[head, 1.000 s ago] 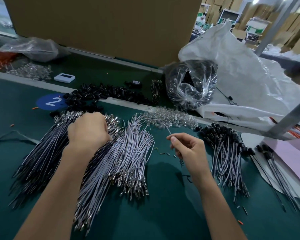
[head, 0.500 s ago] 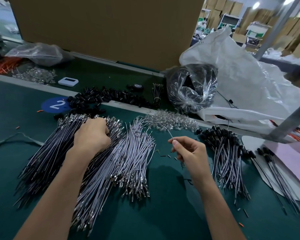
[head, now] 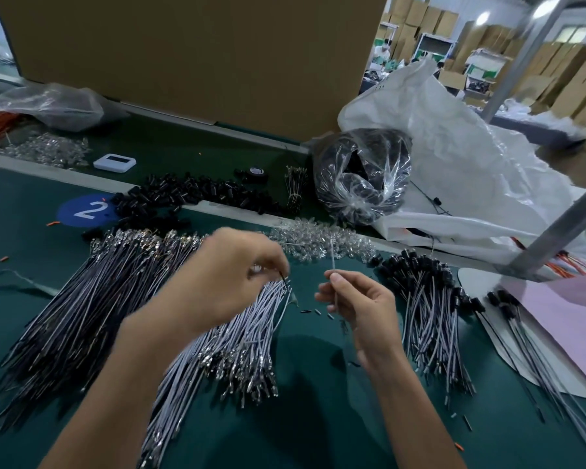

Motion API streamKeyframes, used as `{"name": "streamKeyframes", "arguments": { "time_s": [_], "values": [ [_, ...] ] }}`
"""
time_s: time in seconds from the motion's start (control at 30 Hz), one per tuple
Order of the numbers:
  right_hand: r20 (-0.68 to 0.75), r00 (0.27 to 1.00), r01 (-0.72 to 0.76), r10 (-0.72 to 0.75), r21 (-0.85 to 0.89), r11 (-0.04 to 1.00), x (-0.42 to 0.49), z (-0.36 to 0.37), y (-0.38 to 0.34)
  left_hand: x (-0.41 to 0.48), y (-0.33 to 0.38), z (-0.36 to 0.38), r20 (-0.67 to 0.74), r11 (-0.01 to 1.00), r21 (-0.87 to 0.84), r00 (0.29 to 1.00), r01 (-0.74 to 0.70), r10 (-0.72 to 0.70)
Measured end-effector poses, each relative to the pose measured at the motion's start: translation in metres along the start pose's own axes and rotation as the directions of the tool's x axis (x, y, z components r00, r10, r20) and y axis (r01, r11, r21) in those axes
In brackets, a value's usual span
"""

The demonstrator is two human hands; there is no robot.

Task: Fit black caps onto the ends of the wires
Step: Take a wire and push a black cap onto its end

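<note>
A big brown cardboard panel stands well beyond both hands, and a crumpled white sack slumps beyond the right one. On the green table, a broad heap of grey wires spreads under and left of the left hand. A capped bundle, its wire ends wearing black caps, fans out just right of the right hand. Loose black caps are piled beyond the left hand, touching a blue disc marked "2". The left hand, fingers curled, pinches a small black piece at its fingertips. The right hand pinches one thin wire upright between thumb and forefinger. The hands are near, not touching.
</note>
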State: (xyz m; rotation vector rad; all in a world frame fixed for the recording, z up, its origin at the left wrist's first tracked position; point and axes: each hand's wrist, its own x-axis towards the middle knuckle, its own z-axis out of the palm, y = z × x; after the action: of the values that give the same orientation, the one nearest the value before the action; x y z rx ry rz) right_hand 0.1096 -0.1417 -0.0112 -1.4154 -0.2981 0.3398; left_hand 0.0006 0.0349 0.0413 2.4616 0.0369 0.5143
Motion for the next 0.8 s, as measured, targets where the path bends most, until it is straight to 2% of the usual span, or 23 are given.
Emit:
{"name": "streamKeyframes", "arguments": {
  "time_s": [0.1, 0.2, 0.43, 0.63, 0.73, 0.8],
  "values": [
    [0.04, 0.994, -0.101, 0.097, 0.089, 0.991, -0.002, 0.003, -0.001, 0.003, 0.013, 0.03, 0.085, 0.983, 0.002, 0.98, -0.182, 0.182],
    [0.034, 0.989, -0.149, 0.145, 0.162, 0.975, -0.002, 0.004, -0.003, 0.006, 0.018, 0.053, 0.122, 0.966, -0.001, 0.958, -0.26, 0.259],
    [0.03, 0.979, -0.206, 0.204, 0.208, 0.956, -0.001, 0.003, -0.003, 0.008, 0.017, 0.063, 0.205, 0.94, 0.053, 0.925, -0.337, 0.32],
    [0.016, 0.981, -0.188, 0.191, 0.286, 0.94, 0.0, 0.003, 0.0, 0.005, 0.019, 0.071, 0.276, 0.931, 0.074, 0.905, -0.357, 0.324],
    [-0.023, 0.987, -0.143, 0.157, 0.307, 0.941, 0.002, 0.001, 0.0, 0.002, 0.027, 0.071, 0.165, 0.937, 0.018, 0.925, -0.35, 0.342],
    [-0.036, 0.995, -0.084, 0.097, 0.263, 0.961, 0.002, -0.002, -0.001, 0.001, 0.033, 0.07, -0.068, 0.972, -0.049, 0.972, -0.23, 0.227]
  ]
}}
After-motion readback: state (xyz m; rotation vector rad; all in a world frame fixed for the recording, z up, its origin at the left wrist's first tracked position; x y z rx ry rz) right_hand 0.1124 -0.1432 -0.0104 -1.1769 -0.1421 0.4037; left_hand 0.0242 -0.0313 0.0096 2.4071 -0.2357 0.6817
